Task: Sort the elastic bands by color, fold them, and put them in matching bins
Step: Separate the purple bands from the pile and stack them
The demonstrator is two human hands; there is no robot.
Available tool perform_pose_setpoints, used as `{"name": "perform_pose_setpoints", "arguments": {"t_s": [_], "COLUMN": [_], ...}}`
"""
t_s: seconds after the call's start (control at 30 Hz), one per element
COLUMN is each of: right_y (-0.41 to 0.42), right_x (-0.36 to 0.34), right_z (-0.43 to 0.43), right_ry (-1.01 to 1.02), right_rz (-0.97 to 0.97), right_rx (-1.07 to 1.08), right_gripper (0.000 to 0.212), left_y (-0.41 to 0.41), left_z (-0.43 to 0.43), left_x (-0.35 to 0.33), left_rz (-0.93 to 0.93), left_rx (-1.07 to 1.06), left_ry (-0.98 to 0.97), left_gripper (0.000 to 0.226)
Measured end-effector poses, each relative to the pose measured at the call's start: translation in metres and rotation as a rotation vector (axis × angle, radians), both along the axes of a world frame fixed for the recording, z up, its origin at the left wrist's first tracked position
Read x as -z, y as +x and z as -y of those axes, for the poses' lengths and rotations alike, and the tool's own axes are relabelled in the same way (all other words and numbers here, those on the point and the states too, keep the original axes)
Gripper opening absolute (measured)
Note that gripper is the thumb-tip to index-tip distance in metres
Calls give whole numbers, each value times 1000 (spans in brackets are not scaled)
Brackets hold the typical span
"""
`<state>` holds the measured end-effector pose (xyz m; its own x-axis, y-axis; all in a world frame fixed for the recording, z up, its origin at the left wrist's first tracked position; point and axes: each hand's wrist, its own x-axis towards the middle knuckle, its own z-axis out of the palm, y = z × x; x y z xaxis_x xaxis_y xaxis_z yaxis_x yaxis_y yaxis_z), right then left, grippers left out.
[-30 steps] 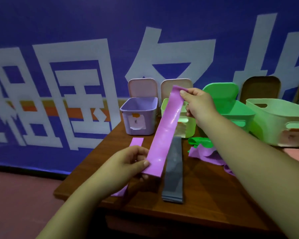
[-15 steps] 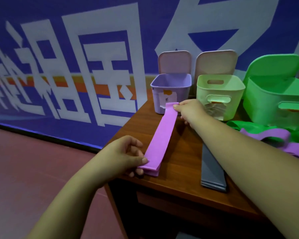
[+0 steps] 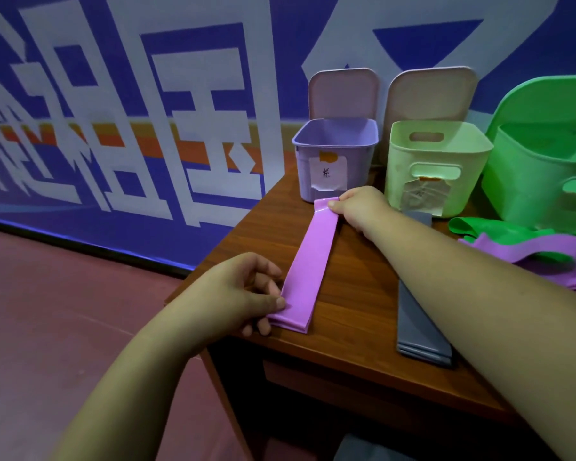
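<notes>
Though apart, hands (image 3: 243, 294) (image 3: 358, 206) on purple band (image 3: 308, 261)

Bare tabletop (image 3: 359, 294) between purple band (image 3: 308, 264) and grey band (image 3: 419, 324); purple bin (image 3: 305, 176) beyond

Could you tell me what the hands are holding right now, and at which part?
Both hold the purple band: the left hand pinches its near end, the right hand its far end.
</notes>
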<state>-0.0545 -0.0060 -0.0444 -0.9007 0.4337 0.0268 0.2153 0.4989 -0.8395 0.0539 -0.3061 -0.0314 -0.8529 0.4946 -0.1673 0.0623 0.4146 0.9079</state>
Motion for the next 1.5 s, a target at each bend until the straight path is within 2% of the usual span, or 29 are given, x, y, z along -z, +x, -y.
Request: {"name": "perform_pose_setpoints", "arguments": {"t_s": [0.2,0.37,0.53,0.63,0.73,0.8,0.9,1.07,1.2,1.4,1.5], "right_y": [1,3,9,18,37,54,82,133,175,232,249], "right_x": [1,-10,-11,-13,-23,-32,-43,-57,-59,-41,-25], "right_z": [3,11,10,9,6,1,-13,-47,-94,-162,-180], "right_ry": [24,241,218,149,86,118,124,100,206,317,314], "right_rz": [23,106,145,149,103,36,-74,-198,-303,-345,-324], "right_rx": [7,-10,-14,-20,-31,-66,-80,-89,-13,188,244], "right_gripper": [27,40,44,39,23,14,14,12,11,17,15], "left_y": [0,-2,-3,-1,1,3,9,23,35,32,21], "left_z": [0,0,3,4,1,-5,-28,-97,-163,-270,-307], "left_x": [3,5,8,9,2,-8,-28,-56,-69,-78,-69], "left_rz": [-14,-44,-76,-107,-158,-183,-224,-350,-472,-681,-845], "left_rx": [-6,-13,-17,-31,-53,-48,-12,154,302,532,582], "left_ry": [1,-34,-28,-6,5,37,116,103,94,-170,-403], "left_gripper": [35,37,32,25,19,15,13,10,12,9,22]}}
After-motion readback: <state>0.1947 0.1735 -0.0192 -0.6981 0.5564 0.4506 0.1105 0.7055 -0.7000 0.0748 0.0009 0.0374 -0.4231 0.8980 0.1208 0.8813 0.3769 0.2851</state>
